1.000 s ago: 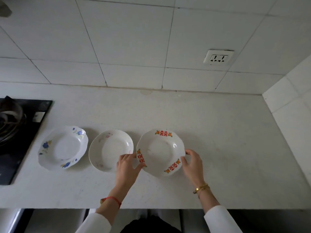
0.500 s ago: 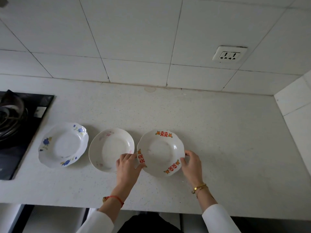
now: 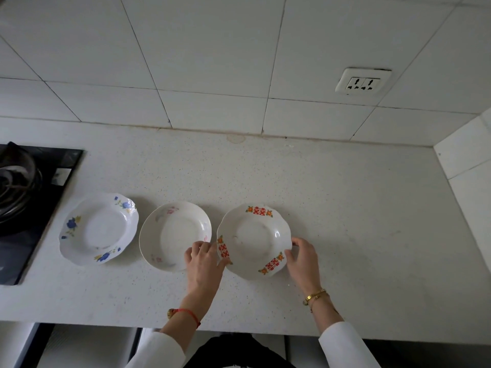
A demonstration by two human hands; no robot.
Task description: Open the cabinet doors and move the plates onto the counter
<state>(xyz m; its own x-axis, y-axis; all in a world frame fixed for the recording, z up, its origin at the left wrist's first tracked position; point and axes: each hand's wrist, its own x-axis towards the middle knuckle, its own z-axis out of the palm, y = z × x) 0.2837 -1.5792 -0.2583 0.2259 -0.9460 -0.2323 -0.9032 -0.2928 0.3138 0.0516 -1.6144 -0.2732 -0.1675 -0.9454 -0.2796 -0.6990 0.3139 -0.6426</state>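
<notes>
Where the pale speckled counter (image 3: 345,208) meets its near edge, two white sleeves reach in; the left hand (image 3: 203,261) (a red cord at its wrist) pinches the left rim of the red-patterned plate (image 3: 253,240), and the right hand (image 3: 303,257), with gold bracelets at the wrist, grips the plate's right rim with curled fingers; the plate sits upright, hollow up, on the counter, round and so with no long axis; just left of it, nearly touching, lies the pink-flowered plate (image 3: 172,232), and further left the blue-flowered plate (image 3: 101,229), beside the black hob (image 3: 32,208); behind rise white wall tiles (image 3: 212,62) with a socket (image 3: 362,82); against half a second ago, hands and plates lie as before.
</notes>
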